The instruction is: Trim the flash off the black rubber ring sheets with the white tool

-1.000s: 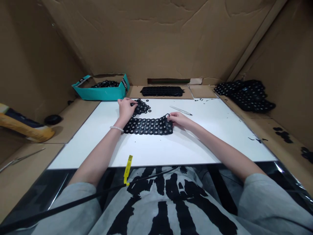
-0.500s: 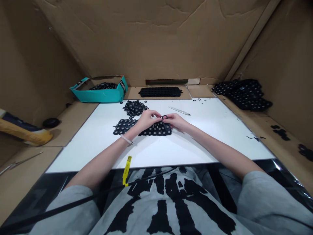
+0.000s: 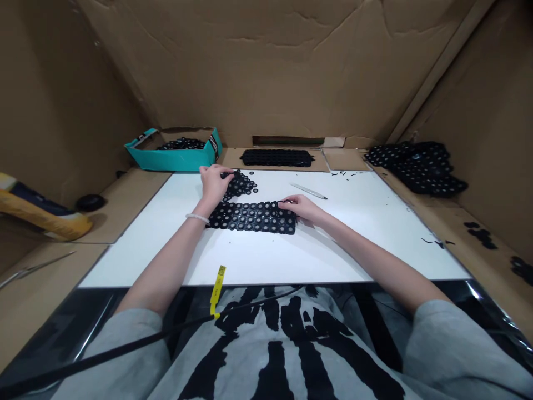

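Observation:
A dark mat of linked black rings [image 3: 254,218] lies on the white board, its light centres showing in rows. At its upper right corner my right hand [image 3: 303,206] is closed, with thumb and fingers pinching the edge. My left hand [image 3: 214,182] is over the left side of a pile of loose black rings [image 3: 241,183], just beyond the mat. Its thumb and fingertips are drawn close together at the pile, and what lies between them is too small to make out. My left wrist and forearm cover the mat's left end.
A teal box [image 3: 175,160] of black rings stands back left. Behind the board lies a rolled black mat [image 3: 277,158]; a silver pen [image 3: 308,191] rests right of the pile. Another black mat [image 3: 420,166] is heaped at right. Scissors [image 3: 35,269] and a yellow-blue container [image 3: 45,214] lie left.
My left hand has left the mat's upper right corner and moved left and away to the ring pile. The right hand stays at that corner. The ring between both hands no longer shows.

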### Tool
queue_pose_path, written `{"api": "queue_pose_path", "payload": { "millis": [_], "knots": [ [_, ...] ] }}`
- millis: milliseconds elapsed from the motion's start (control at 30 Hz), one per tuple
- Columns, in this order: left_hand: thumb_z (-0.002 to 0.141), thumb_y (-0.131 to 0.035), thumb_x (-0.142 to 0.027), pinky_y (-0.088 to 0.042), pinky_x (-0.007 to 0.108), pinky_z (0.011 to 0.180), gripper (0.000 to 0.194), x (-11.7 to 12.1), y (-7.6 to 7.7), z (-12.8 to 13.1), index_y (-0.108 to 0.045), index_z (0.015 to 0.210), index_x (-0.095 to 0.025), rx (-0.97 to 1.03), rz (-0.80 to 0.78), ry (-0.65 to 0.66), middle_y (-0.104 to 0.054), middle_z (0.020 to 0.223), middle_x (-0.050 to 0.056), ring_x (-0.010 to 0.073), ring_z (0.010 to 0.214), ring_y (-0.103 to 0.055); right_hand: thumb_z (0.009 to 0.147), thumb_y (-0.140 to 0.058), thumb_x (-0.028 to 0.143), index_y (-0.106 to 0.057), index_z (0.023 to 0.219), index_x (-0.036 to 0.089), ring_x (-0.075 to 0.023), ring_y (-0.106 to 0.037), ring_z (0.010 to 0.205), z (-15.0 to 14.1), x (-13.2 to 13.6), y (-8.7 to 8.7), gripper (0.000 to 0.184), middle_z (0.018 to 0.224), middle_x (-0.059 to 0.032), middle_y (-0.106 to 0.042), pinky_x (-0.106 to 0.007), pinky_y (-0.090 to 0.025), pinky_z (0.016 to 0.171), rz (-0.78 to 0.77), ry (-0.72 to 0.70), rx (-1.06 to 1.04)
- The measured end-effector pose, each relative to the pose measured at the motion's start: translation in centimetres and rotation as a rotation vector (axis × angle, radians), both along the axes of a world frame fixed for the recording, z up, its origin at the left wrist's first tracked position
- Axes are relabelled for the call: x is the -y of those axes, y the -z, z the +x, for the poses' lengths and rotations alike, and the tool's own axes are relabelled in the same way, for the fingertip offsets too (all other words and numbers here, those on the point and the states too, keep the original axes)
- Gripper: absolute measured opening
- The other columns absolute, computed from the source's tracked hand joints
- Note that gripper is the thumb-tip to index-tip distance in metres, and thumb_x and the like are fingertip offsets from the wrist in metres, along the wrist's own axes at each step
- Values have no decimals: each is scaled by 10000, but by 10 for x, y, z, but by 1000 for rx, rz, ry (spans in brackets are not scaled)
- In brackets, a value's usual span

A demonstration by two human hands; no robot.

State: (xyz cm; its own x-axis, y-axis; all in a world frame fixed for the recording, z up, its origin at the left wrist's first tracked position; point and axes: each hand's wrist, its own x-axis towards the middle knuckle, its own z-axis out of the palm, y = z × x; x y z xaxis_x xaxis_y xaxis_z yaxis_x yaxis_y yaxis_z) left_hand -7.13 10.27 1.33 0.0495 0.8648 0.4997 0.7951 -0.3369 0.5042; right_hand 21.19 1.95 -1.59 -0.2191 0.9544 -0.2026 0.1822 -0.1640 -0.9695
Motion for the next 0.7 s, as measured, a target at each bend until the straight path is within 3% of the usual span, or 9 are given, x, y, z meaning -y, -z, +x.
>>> {"api": "queue_pose_path", "payload": {
  "millis": [67,167,200,267,400,500,567,700],
  "knots": [
    [844,-637,-346,-364,479,1039,216,11,-4,16,-749,949,-194,-24,18,89,-723,1063,111,305,1103,-551,717,-755,332,-708,807,161,-108,-480,553,-2,1,0,199,616,13,-589,-234,-331,499,48,-12,16],
    [810,-692,-433,-449,370,891,249,33,-7,46,-758,902,-212,-108,-136,497,-745,914,60,242,913,-616,727,-726,329,-729,795,150,-138,-555,697,-3,1,3,191,732,-19,-674,-245,-410,646,143,-71,-22],
    [797,-705,-458,-453,354,862,262,40,-7,55,-758,884,-216,-126,-158,577,-746,890,53,236,896,-616,735,-716,347,-737,808,151,-149,-567,736,-3,1,3,210,769,-25,-690,-252,-418,677,171,-95,-44],
    [766,-731,-484,-456,342,833,277,51,-3,69,-752,849,-221,-150,-179,630,-745,863,48,239,898,-610,750,-701,392,-751,863,153,-163,-572,785,-3,1,4,269,819,-31,-705,-259,-417,701,215,-129,-73],
    [743,-746,-455,-466,347,834,246,55,3,77,-756,798,-215,-103,-242,587,-759,841,50,247,901,-624,737,-706,462,-751,865,133,-149,-534,730,-2,2,5,356,770,-27,-686,-258,-382,666,236,-140,-30],
    [732,-749,-408,-488,335,793,237,44,0,66,-779,814,-188,20,-386,602,-774,841,62,232,830,-659,699,-719,502,-724,782,122,-130,-482,648,0,2,4,389,668,-12,-635,-256,-349,612,196,-137,19],
    [713,-760,-368,-500,327,749,232,31,-3,50,-779,830,-169,136,-384,481,-771,834,69,224,788,-666,681,-719,519,-705,750,125,-124,-460,617,2,1,3,401,632,-4,-608,-256,-334,586,172,-150,48],
    [722,-755,-287,-511,350,795,128,2,-2,8,-750,782,-174,252,-99,97,-740,817,65,225,793,-655,686,-699,539,-686,749,133,-120,-439,590,7,1,3,411,618,4,-574,-259,-309,561,177,-152,138]
  ]
}}
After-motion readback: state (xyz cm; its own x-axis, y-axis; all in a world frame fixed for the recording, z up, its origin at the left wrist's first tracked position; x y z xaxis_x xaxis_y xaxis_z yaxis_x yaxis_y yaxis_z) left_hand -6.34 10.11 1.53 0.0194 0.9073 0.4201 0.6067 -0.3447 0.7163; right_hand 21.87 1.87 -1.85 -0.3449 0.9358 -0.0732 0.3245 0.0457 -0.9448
